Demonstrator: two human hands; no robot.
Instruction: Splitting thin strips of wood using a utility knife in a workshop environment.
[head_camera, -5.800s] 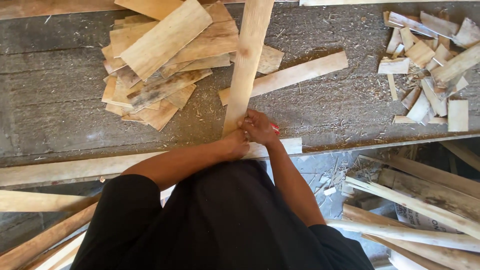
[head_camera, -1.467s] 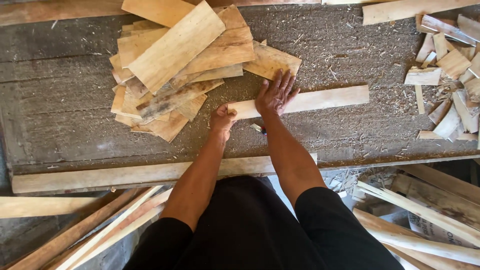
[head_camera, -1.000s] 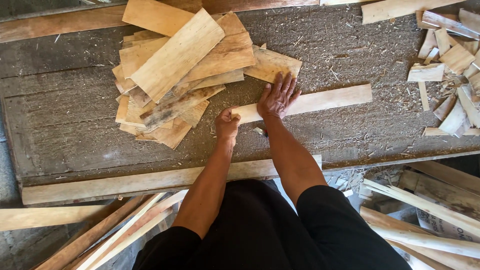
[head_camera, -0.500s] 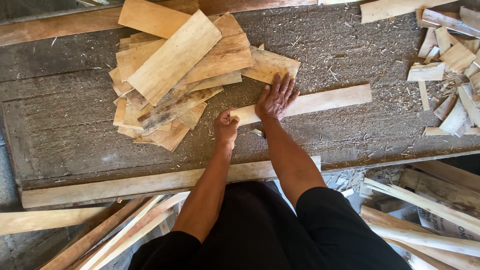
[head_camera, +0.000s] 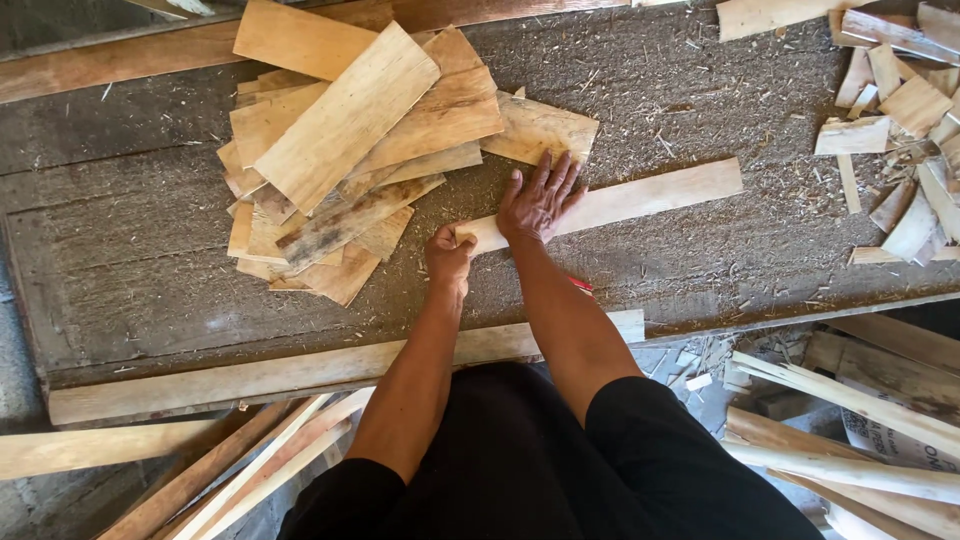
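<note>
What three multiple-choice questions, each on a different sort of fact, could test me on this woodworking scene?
1. Where does the right hand lie?
A. flat on the long wooden strip
B. on the stacked boards
C. in the lap

2. What colour are the person's clothes?
A. white
B. black
C. red

3. How is the left hand set?
A. spread flat
B. raised in the air
C. curled at the strip's near end

Answers: 1 A, its fingers are spread on the strip; 2 B, sleeves and lap are black; 3 C, it is closed at the strip's end, beside the pile of boards.
</note>
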